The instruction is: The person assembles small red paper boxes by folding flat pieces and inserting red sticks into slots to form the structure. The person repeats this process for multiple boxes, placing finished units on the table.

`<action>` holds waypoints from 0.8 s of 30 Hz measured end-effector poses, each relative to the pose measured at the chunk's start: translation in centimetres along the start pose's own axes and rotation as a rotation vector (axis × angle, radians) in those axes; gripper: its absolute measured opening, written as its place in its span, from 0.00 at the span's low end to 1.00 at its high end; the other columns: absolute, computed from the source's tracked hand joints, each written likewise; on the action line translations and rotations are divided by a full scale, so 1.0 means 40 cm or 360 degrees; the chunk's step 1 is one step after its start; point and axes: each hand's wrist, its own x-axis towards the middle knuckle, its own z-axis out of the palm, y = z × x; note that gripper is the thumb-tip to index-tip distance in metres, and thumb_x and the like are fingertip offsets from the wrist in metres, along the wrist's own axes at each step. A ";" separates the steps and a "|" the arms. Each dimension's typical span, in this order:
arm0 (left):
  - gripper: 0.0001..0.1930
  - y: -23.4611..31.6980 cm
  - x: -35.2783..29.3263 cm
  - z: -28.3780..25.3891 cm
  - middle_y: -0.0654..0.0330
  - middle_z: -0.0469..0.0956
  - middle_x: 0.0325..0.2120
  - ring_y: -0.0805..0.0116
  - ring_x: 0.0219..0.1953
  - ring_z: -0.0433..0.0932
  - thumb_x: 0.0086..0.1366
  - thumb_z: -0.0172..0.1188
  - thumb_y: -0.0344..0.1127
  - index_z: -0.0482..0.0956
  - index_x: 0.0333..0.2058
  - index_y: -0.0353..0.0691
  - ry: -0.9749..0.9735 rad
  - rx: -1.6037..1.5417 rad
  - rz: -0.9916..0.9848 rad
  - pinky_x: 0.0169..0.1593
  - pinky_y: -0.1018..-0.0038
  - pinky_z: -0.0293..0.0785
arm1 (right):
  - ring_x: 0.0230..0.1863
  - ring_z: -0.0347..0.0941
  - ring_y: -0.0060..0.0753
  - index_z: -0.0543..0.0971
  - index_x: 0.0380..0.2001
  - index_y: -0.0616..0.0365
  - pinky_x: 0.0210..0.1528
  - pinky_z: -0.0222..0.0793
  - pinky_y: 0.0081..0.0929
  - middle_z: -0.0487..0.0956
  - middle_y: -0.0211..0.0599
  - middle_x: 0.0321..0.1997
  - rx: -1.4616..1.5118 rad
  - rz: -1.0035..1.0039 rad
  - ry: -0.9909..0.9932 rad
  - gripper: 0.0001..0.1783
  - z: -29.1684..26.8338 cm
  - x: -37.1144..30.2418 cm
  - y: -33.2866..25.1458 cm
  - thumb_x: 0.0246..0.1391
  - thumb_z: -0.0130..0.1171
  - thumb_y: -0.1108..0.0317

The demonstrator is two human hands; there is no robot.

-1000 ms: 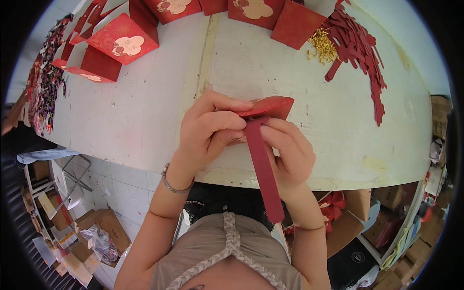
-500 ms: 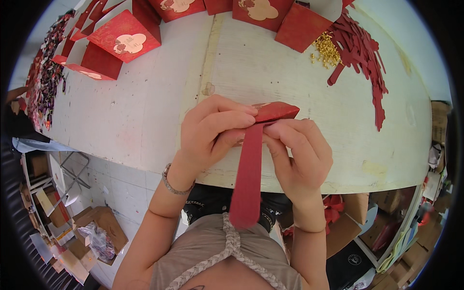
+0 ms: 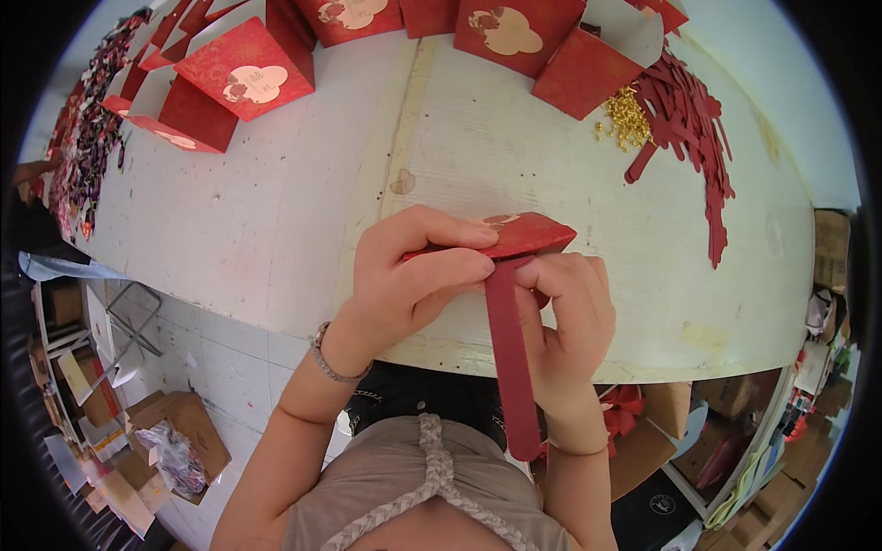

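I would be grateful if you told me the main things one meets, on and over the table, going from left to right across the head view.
Heap of small colourful pieces, upper-left red boxes, left hand, hanging dark red strip, right hand, small gold pieces, pile of dark red strips.

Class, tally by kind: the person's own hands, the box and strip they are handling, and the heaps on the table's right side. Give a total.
Left hand and right hand: 2
Red box: 1
Hanging dark red strip: 1
Heap of gold pieces and heap of loose strips: 2
Total: 6
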 end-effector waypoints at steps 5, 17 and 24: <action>0.10 -0.008 -0.001 0.002 0.55 0.79 0.34 0.61 0.35 0.80 0.50 0.66 0.26 0.80 0.33 0.39 -0.0005 -0.0010 0.0079 0.38 0.71 0.79 | 0.27 0.70 0.29 0.76 0.30 0.56 0.31 0.55 0.26 0.76 0.29 0.27 -0.0027 0.0136 -0.0137 0.12 -0.025 0.012 -0.026 0.39 0.66 0.76; 0.09 0.010 -0.013 -0.008 0.55 0.77 0.34 0.61 0.38 0.78 0.51 0.65 0.22 0.78 0.32 0.36 -0.0116 -0.0386 -0.0214 0.45 0.68 0.75 | 0.22 0.64 0.27 0.76 0.30 0.55 0.32 0.53 0.27 0.74 0.28 0.29 -0.0427 -0.0185 -0.0243 0.14 -0.042 -0.001 -0.025 0.36 0.68 0.73; 0.12 0.016 -0.006 -0.020 0.51 0.78 0.30 0.60 0.35 0.77 0.49 0.66 0.21 0.78 0.34 0.31 -0.0126 -0.0782 -0.0675 0.42 0.69 0.73 | 0.22 0.66 0.26 0.77 0.28 0.55 0.32 0.54 0.27 0.74 0.28 0.27 -0.0422 -0.0051 -0.0360 0.14 -0.057 0.026 -0.042 0.34 0.69 0.70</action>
